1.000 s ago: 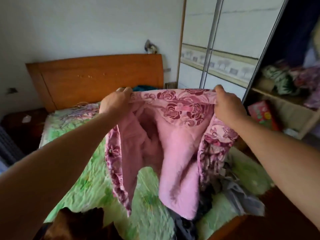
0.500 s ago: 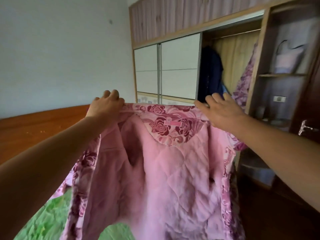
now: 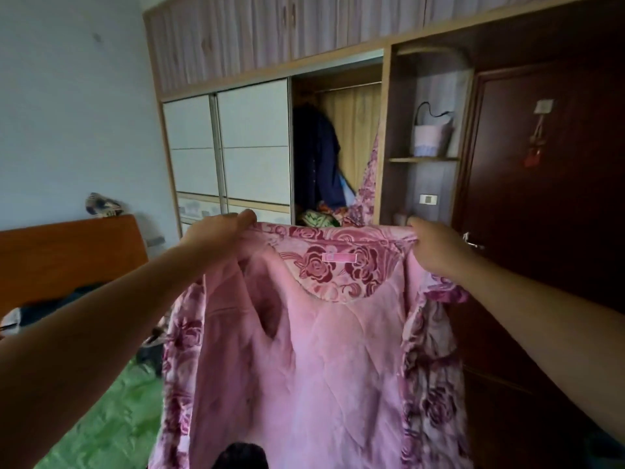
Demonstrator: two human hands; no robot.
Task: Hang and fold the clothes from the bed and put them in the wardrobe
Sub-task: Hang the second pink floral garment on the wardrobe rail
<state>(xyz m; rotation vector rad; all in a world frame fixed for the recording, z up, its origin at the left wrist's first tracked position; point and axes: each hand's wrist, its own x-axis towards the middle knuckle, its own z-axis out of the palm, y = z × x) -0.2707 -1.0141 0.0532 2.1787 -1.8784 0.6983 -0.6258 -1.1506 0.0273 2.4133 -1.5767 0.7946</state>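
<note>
A pink quilted jacket (image 3: 304, 360) with a rose-patterned collar and edges hangs spread in front of me, lining towards me. My left hand (image 3: 216, 235) grips its left shoulder and my right hand (image 3: 436, 247) grips its right shoulder, both at the collar line. Behind it stands the wardrobe (image 3: 385, 130), its middle section open, with a rail, a dark blue garment (image 3: 318, 157) and a pink floral garment (image 3: 368, 184) hanging inside. The bed (image 3: 111, 421) with a green cover lies at lower left, dark clothes (image 3: 57, 302) piled near its headboard.
White sliding doors (image 3: 230, 143) cover the wardrobe's left part. Open shelves to the right hold a small pink bag (image 3: 431, 135). A dark wooden door (image 3: 541, 184) is at far right. The orange headboard (image 3: 67, 252) stands against the blue wall.
The view has lifted from the bed to the wardrobe. Both hands raised the jacket and spread it wider; my right hand, loose on the collar half a second ago, now grips the shoulder.
</note>
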